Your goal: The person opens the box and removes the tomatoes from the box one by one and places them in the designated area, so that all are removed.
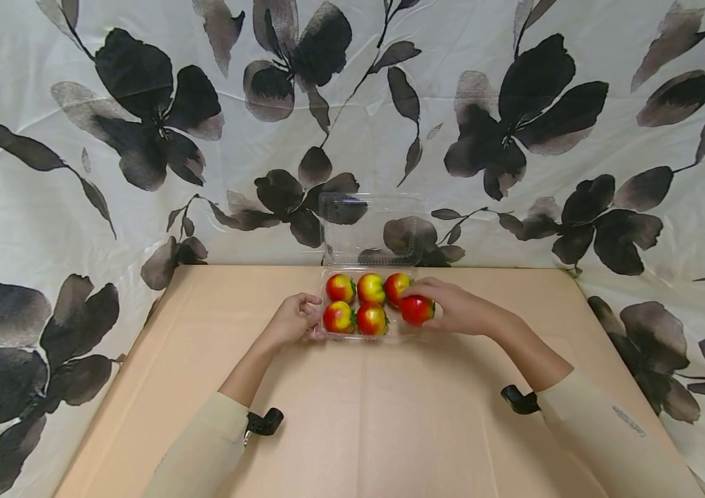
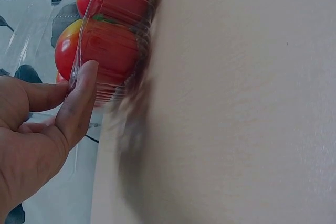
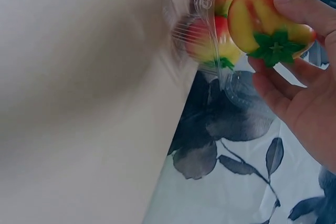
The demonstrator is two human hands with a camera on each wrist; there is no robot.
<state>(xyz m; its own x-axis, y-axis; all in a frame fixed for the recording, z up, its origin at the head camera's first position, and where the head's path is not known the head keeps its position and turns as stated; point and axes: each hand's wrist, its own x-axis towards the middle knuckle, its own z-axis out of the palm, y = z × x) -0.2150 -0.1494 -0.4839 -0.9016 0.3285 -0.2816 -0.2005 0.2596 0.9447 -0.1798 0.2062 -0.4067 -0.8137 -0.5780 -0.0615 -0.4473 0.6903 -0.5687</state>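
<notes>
A clear plastic clamshell box (image 1: 394, 326) sits near the table's far edge, its lid (image 1: 372, 232) raised behind it. Inside are several red-and-yellow tomatoes (image 1: 371, 288), artificial-looking, with green star-shaped tops. My left hand (image 1: 293, 320) pinches the box's left rim between thumb and fingers, as the left wrist view shows at the ribbed wall (image 2: 118, 59). In my right hand (image 1: 464, 308) is another tomato (image 3: 257, 17), gripped between thumb and fingers above the box's front right corner. Its green top faces the right wrist camera. The right hand partly covers the back right tomato (image 1: 396, 285).
A light brown tabletop (image 1: 361, 415) stretches toward me. Behind and beside it hangs white cloth (image 1: 402, 145) with dark flower prints. Black wrist cameras (image 1: 265, 422) are strapped at both sleeves.
</notes>
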